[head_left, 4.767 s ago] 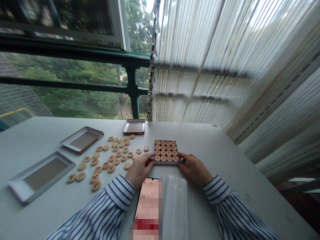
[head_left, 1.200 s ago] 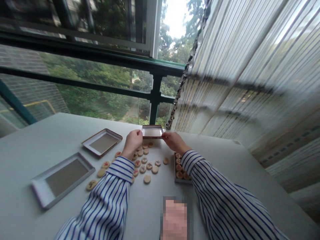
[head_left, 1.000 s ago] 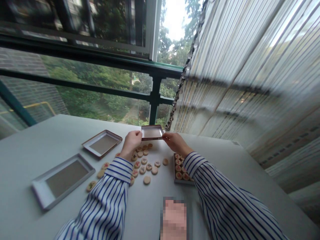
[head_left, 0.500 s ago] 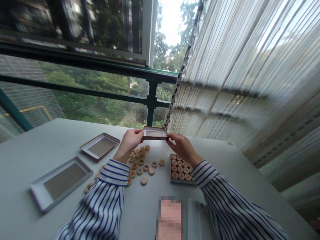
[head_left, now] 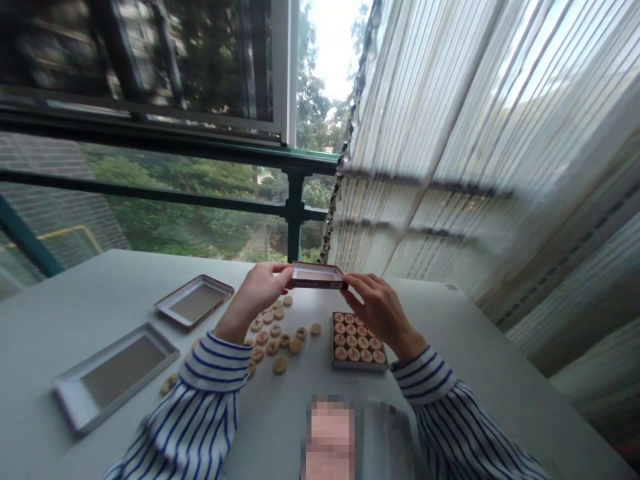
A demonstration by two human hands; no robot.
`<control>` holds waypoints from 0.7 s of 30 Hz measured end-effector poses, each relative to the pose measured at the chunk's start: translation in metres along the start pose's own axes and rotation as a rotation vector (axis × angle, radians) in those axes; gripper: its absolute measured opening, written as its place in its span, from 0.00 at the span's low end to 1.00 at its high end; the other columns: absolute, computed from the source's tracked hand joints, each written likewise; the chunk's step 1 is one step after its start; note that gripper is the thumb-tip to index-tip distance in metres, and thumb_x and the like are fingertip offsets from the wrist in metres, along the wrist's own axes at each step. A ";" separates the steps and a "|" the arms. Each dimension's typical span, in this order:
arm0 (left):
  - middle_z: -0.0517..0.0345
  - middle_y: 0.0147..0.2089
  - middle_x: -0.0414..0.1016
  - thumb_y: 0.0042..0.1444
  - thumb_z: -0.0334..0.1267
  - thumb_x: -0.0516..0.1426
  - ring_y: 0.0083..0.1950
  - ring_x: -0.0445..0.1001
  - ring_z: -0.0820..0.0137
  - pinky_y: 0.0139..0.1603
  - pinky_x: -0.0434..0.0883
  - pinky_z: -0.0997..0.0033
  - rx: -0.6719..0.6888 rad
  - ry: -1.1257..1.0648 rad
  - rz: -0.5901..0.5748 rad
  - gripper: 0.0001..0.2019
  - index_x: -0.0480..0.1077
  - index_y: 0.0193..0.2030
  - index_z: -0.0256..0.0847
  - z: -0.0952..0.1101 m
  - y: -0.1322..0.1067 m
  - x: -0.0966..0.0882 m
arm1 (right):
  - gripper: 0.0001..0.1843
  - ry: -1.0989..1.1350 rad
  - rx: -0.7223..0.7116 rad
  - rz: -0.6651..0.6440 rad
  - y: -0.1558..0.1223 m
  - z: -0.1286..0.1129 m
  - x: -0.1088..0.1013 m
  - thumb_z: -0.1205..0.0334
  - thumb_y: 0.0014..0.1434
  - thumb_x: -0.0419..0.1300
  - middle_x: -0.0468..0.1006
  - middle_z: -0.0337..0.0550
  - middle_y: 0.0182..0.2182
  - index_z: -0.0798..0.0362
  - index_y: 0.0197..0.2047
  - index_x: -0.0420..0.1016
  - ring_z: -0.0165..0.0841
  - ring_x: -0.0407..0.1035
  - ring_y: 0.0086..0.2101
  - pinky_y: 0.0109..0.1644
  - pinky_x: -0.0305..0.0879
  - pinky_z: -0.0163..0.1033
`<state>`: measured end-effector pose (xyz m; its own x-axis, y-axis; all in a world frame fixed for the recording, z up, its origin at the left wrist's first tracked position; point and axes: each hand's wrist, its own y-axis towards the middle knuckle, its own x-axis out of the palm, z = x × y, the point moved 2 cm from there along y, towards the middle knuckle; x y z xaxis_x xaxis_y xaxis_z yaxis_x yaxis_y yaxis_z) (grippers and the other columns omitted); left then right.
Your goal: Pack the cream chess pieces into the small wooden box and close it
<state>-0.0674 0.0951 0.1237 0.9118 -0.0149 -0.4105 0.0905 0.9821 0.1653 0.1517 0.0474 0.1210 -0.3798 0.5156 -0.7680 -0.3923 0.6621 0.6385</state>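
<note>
Both hands hold a small square box lid (head_left: 317, 276), dark red at its edge, up in the air above the table. My left hand (head_left: 260, 291) pinches its left side and my right hand (head_left: 380, 308) grips its right side. Just below, near my right wrist, a square tray (head_left: 334, 355) filled with round wooden game pieces bearing red marks lies on the table. Several loose wooden pieces (head_left: 274, 332) are scattered under my left forearm.
Two open shallow trays lie to the left: a brown-edged tray (head_left: 194, 301) and a larger white tray (head_left: 114, 373). A phone (head_left: 327, 437) and a white case (head_left: 387, 440) lie near the table's front edge. A window railing and sheer curtains stand behind the grey table (head_left: 480, 373).
Both hands left the filled tray, reached to the far box lid, picked it up and brought it nearer, above the pieces. The view has tilted and shifted.
</note>
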 end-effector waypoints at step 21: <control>0.53 0.48 0.72 0.54 0.46 0.51 0.47 0.70 0.66 0.45 0.68 0.70 0.318 0.176 -0.217 0.21 0.64 0.53 0.41 0.042 -0.031 0.013 | 0.14 0.360 0.090 -0.112 -0.018 0.022 -0.036 0.59 0.58 0.53 0.76 0.42 0.35 0.51 0.46 0.71 0.29 0.69 0.34 0.38 0.66 0.36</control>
<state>-0.0416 0.0566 0.1514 0.7780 -0.1557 -0.6087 0.4170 0.8526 0.3150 0.1909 0.0295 0.1359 -0.6153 0.2240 -0.7558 -0.3787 0.7569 0.5326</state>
